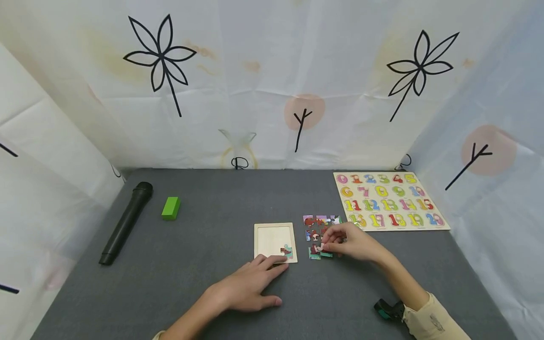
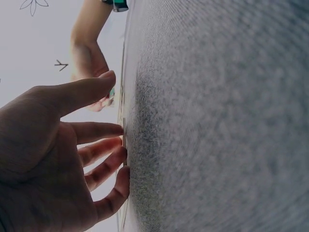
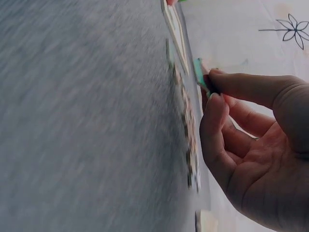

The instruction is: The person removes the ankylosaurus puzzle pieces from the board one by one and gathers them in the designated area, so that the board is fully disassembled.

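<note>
A small wooden puzzle tray (image 1: 267, 238) lies flat in the middle of the table, with a joined bit of puzzle (image 1: 288, 251) in its lower right corner. My left hand (image 1: 248, 287) rests its fairly straight fingers on the tray's front edge, thumb spread to the side. To the right of the tray, loose jigsaw pieces (image 1: 309, 221) lie in rough rows. Over them, my right hand (image 1: 354, 241) pinches a jigsaw piece (image 3: 198, 71) between thumb and forefinger; its teal end shows in the right wrist view, lifted off the table.
A wooden number board (image 1: 391, 211) lies at the back right, close to the loose pieces. On the left are a black microphone (image 1: 126, 224) and a green block (image 1: 171, 208). White patterned cloth (image 1: 263, 71) hangs behind the grey table (image 1: 212, 198).
</note>
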Demonstrator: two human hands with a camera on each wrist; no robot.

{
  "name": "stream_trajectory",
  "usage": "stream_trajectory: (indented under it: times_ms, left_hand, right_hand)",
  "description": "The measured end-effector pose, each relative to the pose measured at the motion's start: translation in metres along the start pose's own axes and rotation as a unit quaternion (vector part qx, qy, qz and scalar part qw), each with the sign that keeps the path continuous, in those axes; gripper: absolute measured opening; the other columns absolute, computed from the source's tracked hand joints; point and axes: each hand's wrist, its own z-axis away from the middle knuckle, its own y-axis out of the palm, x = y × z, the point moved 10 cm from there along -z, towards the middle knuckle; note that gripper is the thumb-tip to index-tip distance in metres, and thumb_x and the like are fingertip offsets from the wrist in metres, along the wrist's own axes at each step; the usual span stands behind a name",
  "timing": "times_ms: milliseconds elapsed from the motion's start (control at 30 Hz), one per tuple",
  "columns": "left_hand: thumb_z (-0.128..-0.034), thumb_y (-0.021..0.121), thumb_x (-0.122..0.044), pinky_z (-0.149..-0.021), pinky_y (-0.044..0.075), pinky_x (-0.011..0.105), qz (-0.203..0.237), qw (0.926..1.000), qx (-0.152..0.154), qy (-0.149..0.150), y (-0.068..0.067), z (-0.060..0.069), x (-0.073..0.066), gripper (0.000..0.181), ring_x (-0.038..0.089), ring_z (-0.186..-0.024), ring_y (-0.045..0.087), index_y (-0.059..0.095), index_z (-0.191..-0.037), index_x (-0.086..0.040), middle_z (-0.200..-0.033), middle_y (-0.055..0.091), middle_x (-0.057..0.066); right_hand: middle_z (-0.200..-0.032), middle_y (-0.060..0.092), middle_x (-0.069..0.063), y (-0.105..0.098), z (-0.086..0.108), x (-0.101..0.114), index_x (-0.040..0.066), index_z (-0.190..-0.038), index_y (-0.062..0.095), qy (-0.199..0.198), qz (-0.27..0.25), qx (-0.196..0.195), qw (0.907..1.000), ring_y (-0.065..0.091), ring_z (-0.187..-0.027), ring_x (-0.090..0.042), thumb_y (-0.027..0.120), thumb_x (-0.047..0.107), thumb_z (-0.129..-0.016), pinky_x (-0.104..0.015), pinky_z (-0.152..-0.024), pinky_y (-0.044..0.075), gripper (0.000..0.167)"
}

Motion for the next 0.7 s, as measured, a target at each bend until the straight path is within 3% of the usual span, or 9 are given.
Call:
stream_trajectory:
  times_ms: [167, 333, 700]
  left_hand:
    - [-0.1010, 0.075, -0.044, -0.117, 0.047, 0.037, 0.001, 0.9999, -0.013, 0.011, -0.003, 0.000, -0.003, 0.078, 0.015, -0.140, 0.049, 0.044, -0.167, -0.017, -0.169, 0.041, -0.007]
    - [-0.1012, 0.075, -0.044, -0.120, 0.045, 0.039, 0.020, 0.9997, -0.010, 0.011, -0.006, 0.001, -0.003, 0.077, 0.015, -0.144, 0.048, 0.044, -0.167, -0.018, -0.168, 0.042, -0.006]
    - [-0.1020, 0.075, -0.040, -0.113, 0.051, 0.046, 0.052, 0.9976, -0.029, -0.036, -0.032, 0.014, 0.028, 0.066, 0.018, -0.141, 0.049, 0.055, -0.159, -0.014, -0.157, 0.052, -0.006]
  right_hand:
    - [-0.081, 0.073, -0.007, -0.003, 0.007, -0.007, 0.003, -0.099, 0.076, 0.010, 0.024, -0.006, 0.9996, 0.058, -0.063, -0.003, 0.081, 0.012, -0.098, -0.025, -0.060, 0.054, 0.011]
    - [-0.080, 0.073, -0.004, -0.002, 0.008, -0.010, 0.005, -0.097, 0.076, 0.011, 0.046, -0.010, 0.9988, 0.059, -0.062, -0.002, 0.081, 0.011, -0.097, -0.024, -0.059, 0.054, 0.007]
    - [-0.075, 0.068, 0.008, -0.003, 0.008, 0.005, 0.013, -0.091, 0.079, -0.008, 0.150, -0.061, 0.9867, 0.053, -0.064, 0.003, 0.085, 0.012, -0.093, -0.019, -0.061, 0.044, 0.007]
